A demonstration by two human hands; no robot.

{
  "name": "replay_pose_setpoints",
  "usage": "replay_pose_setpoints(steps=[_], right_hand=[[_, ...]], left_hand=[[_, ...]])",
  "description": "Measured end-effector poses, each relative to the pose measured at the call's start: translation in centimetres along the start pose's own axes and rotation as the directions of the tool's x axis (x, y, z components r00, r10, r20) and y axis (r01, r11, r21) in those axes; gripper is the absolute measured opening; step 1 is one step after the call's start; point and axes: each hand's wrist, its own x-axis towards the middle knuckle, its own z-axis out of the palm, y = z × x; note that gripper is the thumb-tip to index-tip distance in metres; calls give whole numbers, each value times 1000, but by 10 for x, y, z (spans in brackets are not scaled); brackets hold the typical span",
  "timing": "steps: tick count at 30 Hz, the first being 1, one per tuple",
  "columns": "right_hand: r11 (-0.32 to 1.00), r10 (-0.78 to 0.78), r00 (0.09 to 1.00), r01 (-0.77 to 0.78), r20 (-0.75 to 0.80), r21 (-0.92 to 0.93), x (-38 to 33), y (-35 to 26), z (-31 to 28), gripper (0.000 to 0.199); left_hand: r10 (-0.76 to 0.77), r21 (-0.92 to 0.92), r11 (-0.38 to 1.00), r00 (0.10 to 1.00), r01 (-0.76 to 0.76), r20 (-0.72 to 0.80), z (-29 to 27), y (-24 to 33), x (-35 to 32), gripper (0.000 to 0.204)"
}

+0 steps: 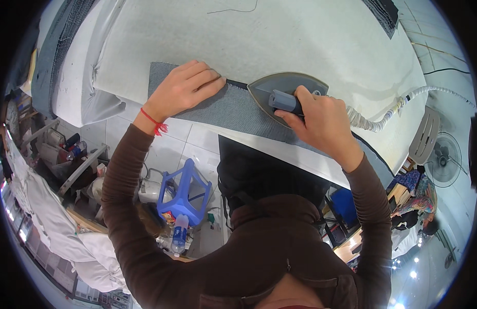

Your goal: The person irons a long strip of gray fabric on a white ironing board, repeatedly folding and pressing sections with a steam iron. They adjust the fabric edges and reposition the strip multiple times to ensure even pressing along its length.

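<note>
A long strip of grey denim-like fabric [233,112] lies along the near edge of the white padded ironing table [300,44]. My left hand [184,88], with a red string at its wrist, has its fingers curled and pressed together at the strip's far edge, pinching the cloth there. A narrow dark band [236,83] shows along that edge between my hand and the iron. My right hand [323,116] is wrapped round the handle of the iron [300,81], whose soleplate lies flat on the fabric, tip to the left. The iron's underside is hidden.
A wrapped hose [369,122] runs from the iron off to the right. Folded dark fabric [55,56] hangs at the table's left end, with another piece [383,15] far right. Below are a blue plastic stand [187,193], a water bottle [179,234] and, at right, a fan [444,159].
</note>
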Motion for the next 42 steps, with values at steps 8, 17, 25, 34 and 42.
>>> replay_pose_setpoints(steps=[8,17,25,34,42], right_hand=[[1000,-21,999,21,-36,-2,7,-3,2,49],[999,-51,996,51,-68,6,15,-10,7,50],[1000,-24,999,23,-36,-4,-20,21,6,50],[964,266,948,-267,-176,18,-118,171,7,55],[952,225,538,-298,-812,66,-126,264,-28,45]], left_hand=[[-22,-38,999,1000,22,-2,2,-4,-1,34],[-36,-115,993,998,30,-50,3,-10,3,29],[-75,-123,990,994,65,-78,4,-5,1,27],[-61,-66,996,992,54,-111,4,0,7,25],[-143,50,988,988,146,-53,-2,9,6,38]])
